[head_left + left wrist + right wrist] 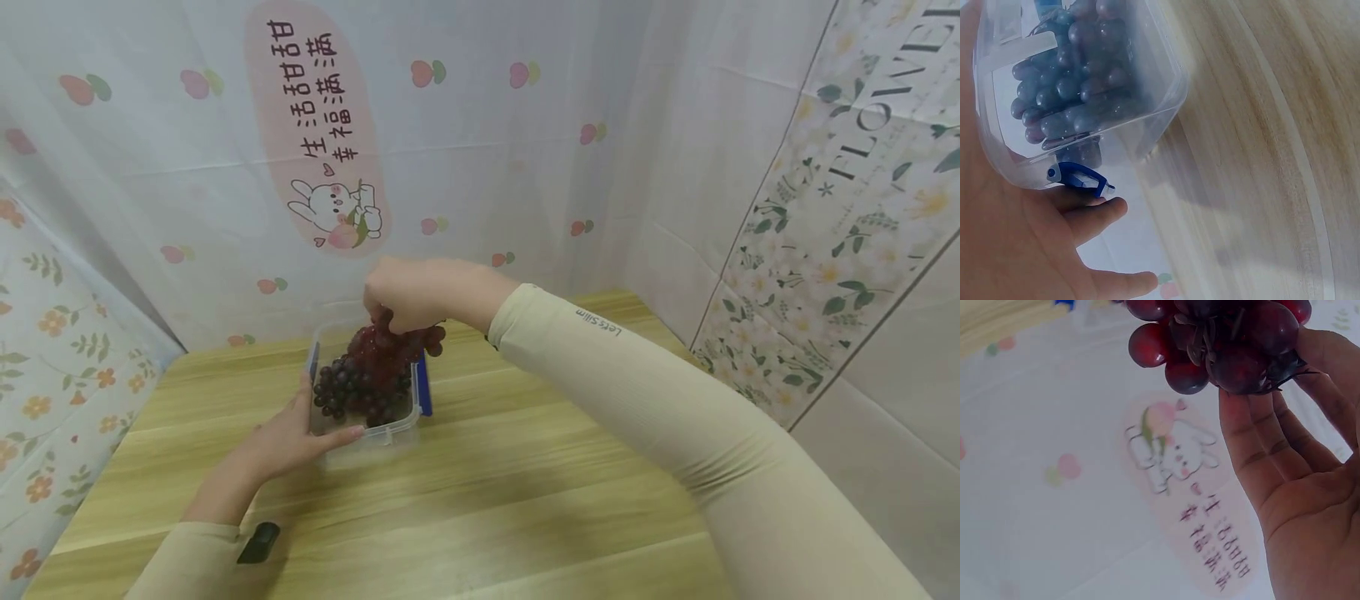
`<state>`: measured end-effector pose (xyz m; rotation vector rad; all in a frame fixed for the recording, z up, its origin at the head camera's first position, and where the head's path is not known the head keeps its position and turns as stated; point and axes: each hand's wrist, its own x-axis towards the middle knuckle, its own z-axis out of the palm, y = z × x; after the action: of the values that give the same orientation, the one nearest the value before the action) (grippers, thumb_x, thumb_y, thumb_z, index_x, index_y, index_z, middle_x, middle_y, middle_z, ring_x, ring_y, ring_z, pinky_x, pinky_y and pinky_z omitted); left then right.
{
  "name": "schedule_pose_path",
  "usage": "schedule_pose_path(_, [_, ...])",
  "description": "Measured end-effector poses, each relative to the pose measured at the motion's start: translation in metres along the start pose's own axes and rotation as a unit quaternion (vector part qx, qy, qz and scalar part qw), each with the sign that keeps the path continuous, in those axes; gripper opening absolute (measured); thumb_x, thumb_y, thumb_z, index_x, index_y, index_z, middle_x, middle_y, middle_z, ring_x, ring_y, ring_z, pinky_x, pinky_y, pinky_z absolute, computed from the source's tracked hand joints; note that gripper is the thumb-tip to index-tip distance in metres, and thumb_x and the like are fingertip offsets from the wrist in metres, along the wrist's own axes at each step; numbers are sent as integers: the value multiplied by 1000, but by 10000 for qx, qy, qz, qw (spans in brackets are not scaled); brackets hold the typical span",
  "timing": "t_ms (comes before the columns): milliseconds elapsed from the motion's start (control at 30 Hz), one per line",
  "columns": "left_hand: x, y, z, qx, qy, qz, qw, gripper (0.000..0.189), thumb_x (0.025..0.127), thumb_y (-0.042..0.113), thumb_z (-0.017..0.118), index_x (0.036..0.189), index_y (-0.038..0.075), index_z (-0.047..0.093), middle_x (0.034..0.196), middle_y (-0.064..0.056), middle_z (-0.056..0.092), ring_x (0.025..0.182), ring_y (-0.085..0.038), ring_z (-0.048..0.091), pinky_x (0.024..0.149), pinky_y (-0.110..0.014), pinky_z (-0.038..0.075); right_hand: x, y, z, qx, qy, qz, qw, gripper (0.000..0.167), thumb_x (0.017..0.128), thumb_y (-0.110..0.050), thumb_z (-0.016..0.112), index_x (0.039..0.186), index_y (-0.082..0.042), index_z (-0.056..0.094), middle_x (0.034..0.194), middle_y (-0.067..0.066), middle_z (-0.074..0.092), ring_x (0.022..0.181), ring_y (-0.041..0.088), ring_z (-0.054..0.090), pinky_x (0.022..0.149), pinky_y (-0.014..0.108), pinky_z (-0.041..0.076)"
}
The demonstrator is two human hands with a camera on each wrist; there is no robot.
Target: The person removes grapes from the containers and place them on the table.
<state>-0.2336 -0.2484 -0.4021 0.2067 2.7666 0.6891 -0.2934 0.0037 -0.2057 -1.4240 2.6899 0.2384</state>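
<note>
Pinching the red grape bunch by what looks like its stem end, our right hand has thumb and fingers drawn together on it — the grapes hang over the clear plastic box, above its dark grapes (we cannot tell whether the two bunches touch). Our left hand spreads against the box's near left corner, thumb along the rim, fingers fairly straight. Working well here probably means keeping that brace firm — and minding the blue flap on the right, where outlying grapes could snag.
</note>
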Motion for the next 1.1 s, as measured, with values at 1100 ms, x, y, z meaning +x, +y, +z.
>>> schedule_pose_path(1100, [0, -2, 1, -38, 71, 41, 10000, 145, 91, 81, 62, 159, -3, -34, 168, -46, 3, 151, -66, 24, 117, -78, 35, -86, 129, 32, 516, -349, 1572, 9856, 19, 92, 3, 68, 89, -9, 83, 89, 3, 79, 84, 17, 69, 77, 31, 58])
